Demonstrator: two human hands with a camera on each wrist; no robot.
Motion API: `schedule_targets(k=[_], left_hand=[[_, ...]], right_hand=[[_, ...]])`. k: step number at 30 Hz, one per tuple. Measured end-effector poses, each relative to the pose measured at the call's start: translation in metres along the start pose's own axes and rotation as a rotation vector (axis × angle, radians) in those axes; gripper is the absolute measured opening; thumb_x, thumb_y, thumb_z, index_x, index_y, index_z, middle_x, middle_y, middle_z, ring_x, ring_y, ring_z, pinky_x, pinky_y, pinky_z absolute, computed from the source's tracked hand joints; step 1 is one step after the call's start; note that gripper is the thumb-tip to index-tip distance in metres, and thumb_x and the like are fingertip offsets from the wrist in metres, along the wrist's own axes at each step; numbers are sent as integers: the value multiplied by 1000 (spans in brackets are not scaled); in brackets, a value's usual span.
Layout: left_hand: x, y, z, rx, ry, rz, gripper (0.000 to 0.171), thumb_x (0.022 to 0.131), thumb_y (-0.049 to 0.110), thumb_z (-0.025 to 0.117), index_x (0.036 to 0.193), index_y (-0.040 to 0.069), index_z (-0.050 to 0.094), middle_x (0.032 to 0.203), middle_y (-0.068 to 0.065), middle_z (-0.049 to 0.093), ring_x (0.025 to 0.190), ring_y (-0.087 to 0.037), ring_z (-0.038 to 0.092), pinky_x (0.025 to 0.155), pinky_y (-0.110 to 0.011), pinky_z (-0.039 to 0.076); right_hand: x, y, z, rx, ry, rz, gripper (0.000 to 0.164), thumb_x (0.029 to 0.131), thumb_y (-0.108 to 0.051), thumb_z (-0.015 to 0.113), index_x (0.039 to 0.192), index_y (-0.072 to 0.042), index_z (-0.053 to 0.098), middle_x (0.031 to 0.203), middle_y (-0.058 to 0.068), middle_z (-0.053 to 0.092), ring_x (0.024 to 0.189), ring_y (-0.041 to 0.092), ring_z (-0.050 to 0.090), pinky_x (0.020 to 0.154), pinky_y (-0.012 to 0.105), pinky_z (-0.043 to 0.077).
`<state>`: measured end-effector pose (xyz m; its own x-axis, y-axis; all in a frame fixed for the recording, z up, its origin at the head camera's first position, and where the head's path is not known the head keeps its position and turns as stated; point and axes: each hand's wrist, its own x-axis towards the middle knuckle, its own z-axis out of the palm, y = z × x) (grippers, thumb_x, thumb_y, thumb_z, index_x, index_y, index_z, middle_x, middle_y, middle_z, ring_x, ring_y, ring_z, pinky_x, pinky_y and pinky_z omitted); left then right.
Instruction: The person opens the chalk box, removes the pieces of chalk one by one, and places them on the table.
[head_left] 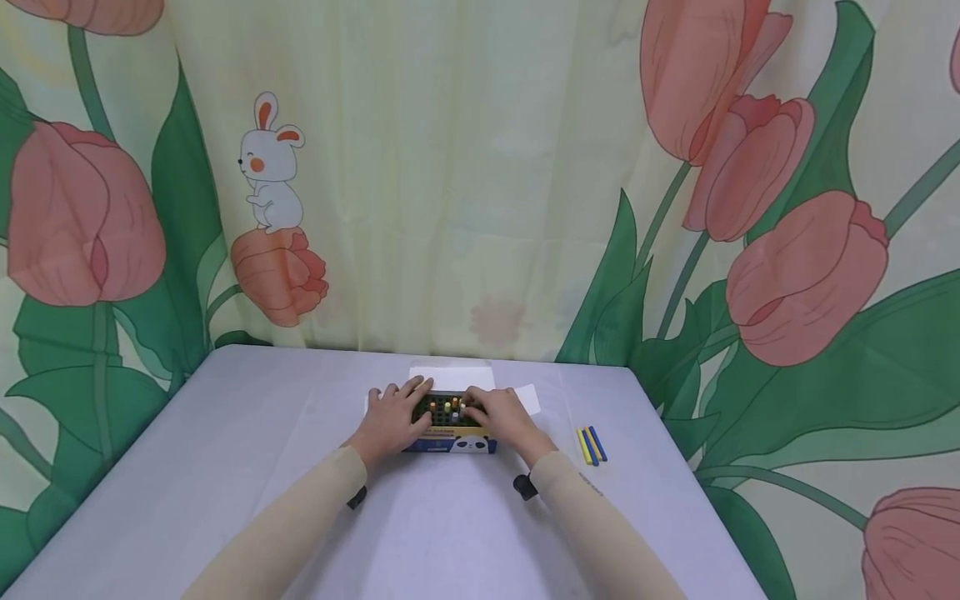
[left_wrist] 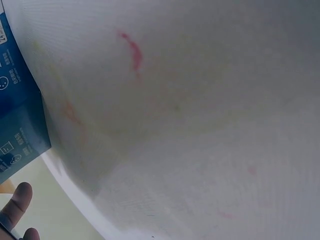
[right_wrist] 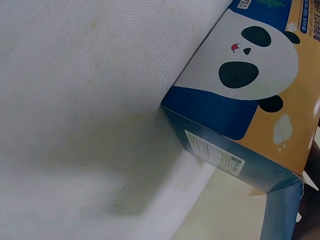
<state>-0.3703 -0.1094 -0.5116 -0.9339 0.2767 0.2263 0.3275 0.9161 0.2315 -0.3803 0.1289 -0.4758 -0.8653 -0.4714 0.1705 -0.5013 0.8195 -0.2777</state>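
Observation:
An open carton (head_left: 450, 444), blue and yellow with a panda face, stands on the table in the head view; its dark perforated inside (head_left: 442, 410) holds several slim coloured sticks upright. My left hand (head_left: 386, 422) rests on the carton's left end with fingers spread and mostly straight. At the right half of the opening, my right hand (head_left: 504, 414) bends its fingers down and pinches a pale-tipped stick (head_left: 462, 407). The right wrist view shows the panda side (right_wrist: 240, 60) and barcode end. In the left wrist view a blue corner (left_wrist: 22, 135) appears beside one finger (left_wrist: 17, 202).
Three loose sticks (head_left: 591, 446), yellow and blue, lie on the white cloth (head_left: 450, 533) to the right. White carton flaps (head_left: 452, 375) stand behind and beside the opening. A tulip-printed curtain (head_left: 450, 167) hangs past the table's far edge.

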Motion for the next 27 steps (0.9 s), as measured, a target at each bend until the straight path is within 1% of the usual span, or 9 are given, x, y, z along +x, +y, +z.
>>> schedule_targets(k=[2,4,6,9,13,14,19,23,27], left_hand=[[1,0,1,-1,5,3,68,100,51,44,162,25,37,163,-6,43,124,-38,55,99,-67,35],[1,-2,2,2,7,3,68,100,52,43,162,25,37,163,-6,42,125,-38,55,100,-67,35],[2,-3,4,2,13,5,68,100,52,43,162,26,37,163,-5,43,124,-38,55,100,-67,35],[3,-4,5,0,17,3,68,99,52,44,162,25,38,163,-5,43,123,-38,55,100,-67,34],[3,-3,3,-9,13,-2,69,98,51,45,161,25,39,163,-5,43,123,-38,55,99,-67,34],[4,-3,3,-9,8,-3,69,99,51,45,162,25,39,163,-5,43,123,-38,55,100,-67,34],[4,-3,4,-4,-8,-7,69,98,52,44,162,25,38,163,-5,42,124,-38,55,100,-67,34],[4,-3,4,-10,-5,-4,69,98,52,45,162,25,38,163,-5,42,124,-38,55,100,-67,34],[4,-3,4,-10,2,-5,69,98,51,45,162,25,39,163,-5,42,124,-38,55,100,-67,34]], right_hand=[[0,0,-1,-5,8,-12,17,103,-37,61,116,-26,67,94,-7,78,83,11,70,103,50,44],[0,1,-1,-10,19,-24,17,104,-37,61,116,-26,66,93,-7,78,82,11,70,100,48,46],[0,1,-2,-13,35,-36,17,104,-35,60,117,-25,66,91,-6,78,80,11,70,96,46,48],[0,1,-2,-9,46,-38,17,105,-33,60,118,-24,64,87,-5,76,74,10,66,84,39,51],[1,1,-3,15,36,-17,18,106,-32,58,122,-24,63,81,-4,72,67,10,57,69,31,49],[1,1,-3,18,32,-12,19,106,-32,57,123,-24,62,80,-4,71,66,11,55,68,30,47],[1,1,-3,24,22,1,18,107,-31,55,123,-24,61,72,-5,66,61,10,51,63,28,44],[0,1,-3,24,27,-3,18,108,-29,54,123,-23,60,66,-7,60,56,9,47,60,27,42],[0,1,-3,29,30,-7,18,109,-29,53,124,-21,58,61,-6,56,52,9,43,55,26,38]])
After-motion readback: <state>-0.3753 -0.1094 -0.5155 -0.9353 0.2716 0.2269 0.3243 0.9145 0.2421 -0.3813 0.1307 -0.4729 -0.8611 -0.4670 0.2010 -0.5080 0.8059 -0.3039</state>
